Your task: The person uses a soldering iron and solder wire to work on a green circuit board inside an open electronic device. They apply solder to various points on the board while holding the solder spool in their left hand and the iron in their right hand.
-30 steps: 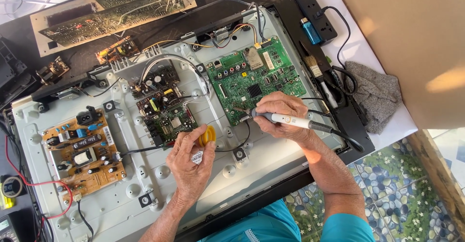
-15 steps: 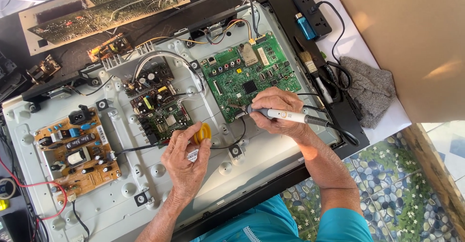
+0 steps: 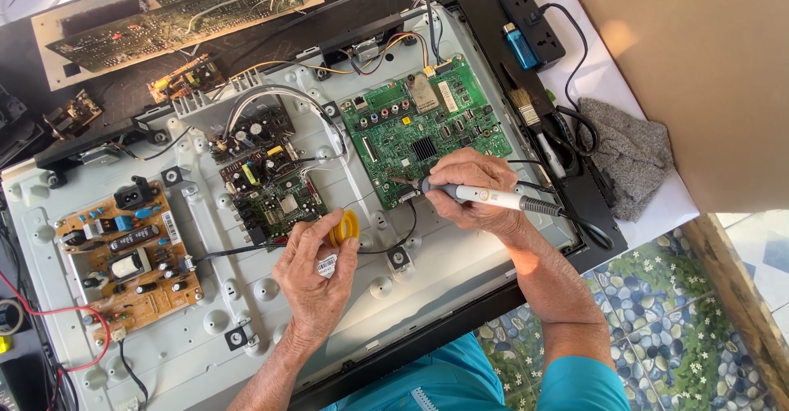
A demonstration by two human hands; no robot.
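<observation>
Surface: opened TV back panel (image 3: 460, 296) lying flat, boards exposed.
Right hand (image 3: 468, 185): gripping soldering iron (image 3: 485, 196), tip touching green board (image 3: 419, 127).
Left hand (image 3: 316, 275): pinching yellow solder spool (image 3: 343, 228), beside small dark board (image 3: 271, 185).

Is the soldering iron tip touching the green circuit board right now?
Cannot tell. In the head view the soldering iron in the right hand points its tip at the green circuit board, but looking straight down hides any gap.
</observation>
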